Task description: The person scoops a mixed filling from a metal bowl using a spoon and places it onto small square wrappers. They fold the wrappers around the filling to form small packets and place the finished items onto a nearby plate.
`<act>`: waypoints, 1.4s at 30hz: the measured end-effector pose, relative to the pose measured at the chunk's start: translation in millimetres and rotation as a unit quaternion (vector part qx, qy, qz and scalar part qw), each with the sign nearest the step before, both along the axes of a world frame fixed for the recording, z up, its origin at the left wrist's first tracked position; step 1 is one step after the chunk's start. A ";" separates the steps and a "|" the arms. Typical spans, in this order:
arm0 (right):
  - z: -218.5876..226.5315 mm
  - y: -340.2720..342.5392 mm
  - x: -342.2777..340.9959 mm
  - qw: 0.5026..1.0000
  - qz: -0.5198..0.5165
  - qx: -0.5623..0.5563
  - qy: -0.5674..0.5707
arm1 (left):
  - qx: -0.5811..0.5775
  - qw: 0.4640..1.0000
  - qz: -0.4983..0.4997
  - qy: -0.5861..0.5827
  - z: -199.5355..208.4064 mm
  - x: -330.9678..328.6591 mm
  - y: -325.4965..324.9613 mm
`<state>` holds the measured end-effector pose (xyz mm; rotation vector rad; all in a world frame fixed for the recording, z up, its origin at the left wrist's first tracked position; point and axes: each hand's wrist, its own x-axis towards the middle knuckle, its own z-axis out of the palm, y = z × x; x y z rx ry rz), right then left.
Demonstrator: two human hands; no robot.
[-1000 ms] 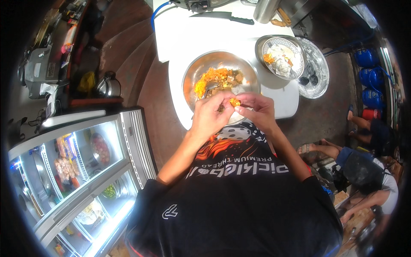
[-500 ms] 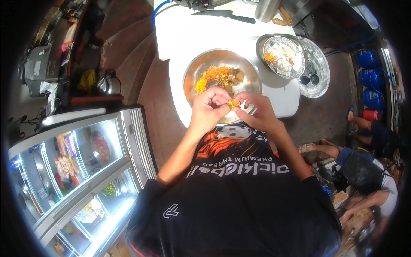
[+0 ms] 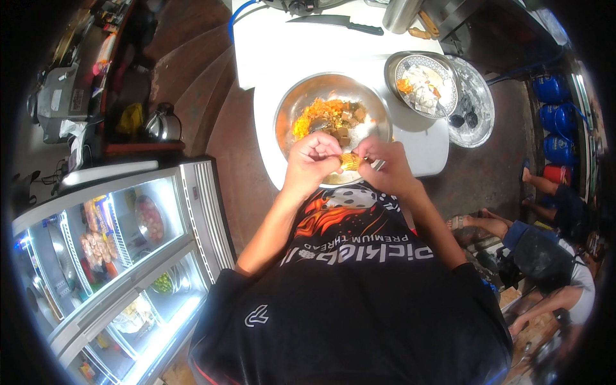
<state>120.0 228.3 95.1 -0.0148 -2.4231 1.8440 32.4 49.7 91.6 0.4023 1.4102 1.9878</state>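
Between my two hands is a small shiny yellow wrapper (image 3: 350,162), stretched over the near side of a steel bowl (image 3: 280,122). My left hand (image 3: 312,160) pinches its left end, and my right hand (image 3: 385,163) pinches the right end. Whether anything is still inside the wrapper I cannot tell. In the bowl lie orange shreds (image 3: 324,110), a yellow heap (image 3: 300,128), several brown cubes (image 3: 350,119) and some white grains. My fingers hide part of the bowl's near side.
Right of the bowl, a patterned plate (image 3: 420,70) with crumpled silvery and yellow wrappers rests on a metal basin. A large knife (image 3: 337,24) lies at the table's far side. A lit glass-door fridge (image 3: 122,256) stands at left. Another person (image 3: 545,256) sits low at right.
The yellow wrapper is now spread flatter and wider between my fingers. My right hand has shifted slightly, and more brown cubes show in the bowl.
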 end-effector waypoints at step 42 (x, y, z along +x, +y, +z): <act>-40.0 -29.7 -10.1 0.924 -0.218 -0.306 -0.072 | -0.161 0.986 0.044 -0.030 -24.5 -2.5 10.0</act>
